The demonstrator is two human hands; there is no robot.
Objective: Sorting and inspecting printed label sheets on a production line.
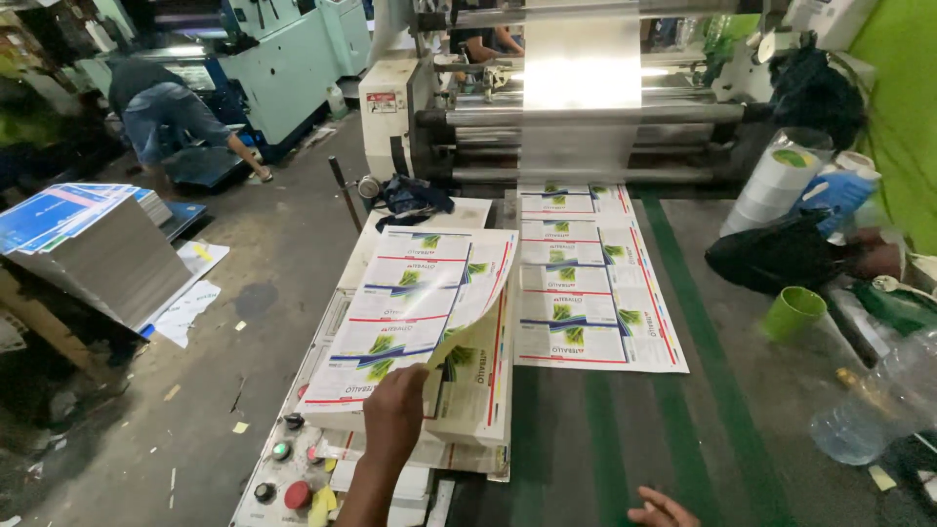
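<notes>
The left hand [395, 415] grips the lifted printed sheet [415, 303] on the stack [468, 390], the right hand [664, 509] rests open; next, peel it clear.

Open belt between the sheets and the clutter
Bare belt [605, 439] offers passage; right, a green cup [793, 312], bottle [878, 400] and black bag [781, 256] crowd it (stack [429, 322] blocks left).

Print shop: laminating machine [586, 107], stacked printed sheets [88, 244], presses [283, 59].
</notes>
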